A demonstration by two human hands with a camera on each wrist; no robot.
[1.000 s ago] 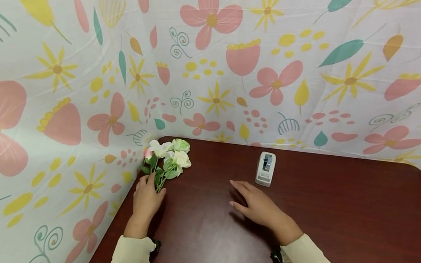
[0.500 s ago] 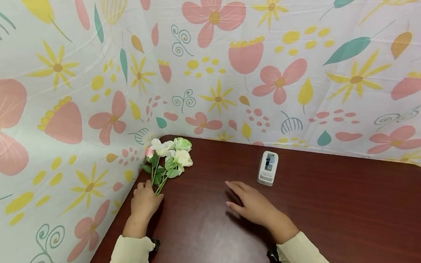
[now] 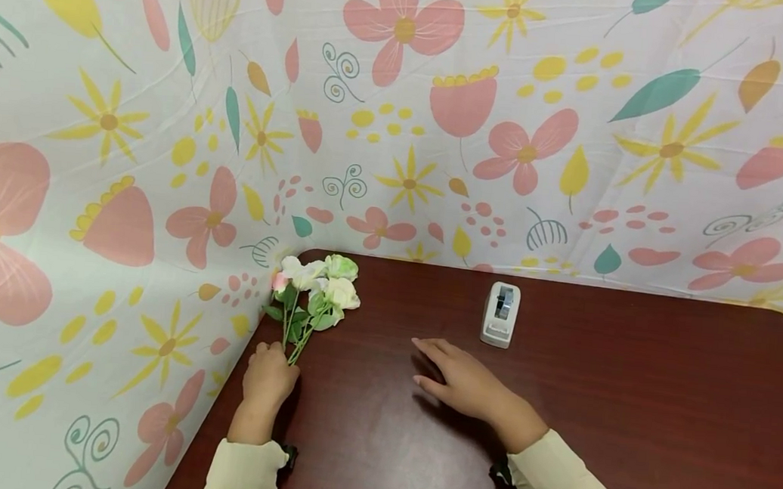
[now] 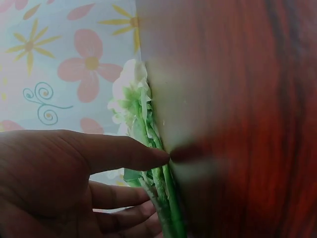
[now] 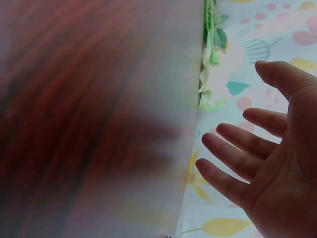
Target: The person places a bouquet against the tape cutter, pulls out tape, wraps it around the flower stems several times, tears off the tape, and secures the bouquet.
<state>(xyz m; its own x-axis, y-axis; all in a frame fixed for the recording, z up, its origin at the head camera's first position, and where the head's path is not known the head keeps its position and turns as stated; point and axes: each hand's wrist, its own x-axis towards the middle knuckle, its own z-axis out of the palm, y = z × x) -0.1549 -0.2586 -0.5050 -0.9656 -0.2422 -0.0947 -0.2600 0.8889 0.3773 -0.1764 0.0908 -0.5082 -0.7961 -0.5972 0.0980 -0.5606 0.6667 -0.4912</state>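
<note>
A bunch of artificial flowers [image 3: 321,281] with white, pale green and pink blooms lies at the table's far left corner. Its green stems [image 4: 168,203] point back towards my left hand [image 3: 269,376]. In the left wrist view, my thumb [image 4: 124,152] reaches straight across the stems, its tip beside the table surface, while the other fingers lie loosely behind them. My right hand [image 3: 467,382] hovers palm down over the middle of the table, fingers spread and holding nothing. Beyond it stands a white tape dispenser [image 3: 500,315].
The dark reddish-brown table [image 3: 626,397] spreads wide to the right. A white curtain [image 3: 384,161] with printed flowers and leaves hangs along its back and left edges. Dark wrist straps show below both sleeves.
My left hand has slid back along the stems towards me, while the flowers have stayed in place. The right hand has drifted slightly left. The head view has shifted a little.
</note>
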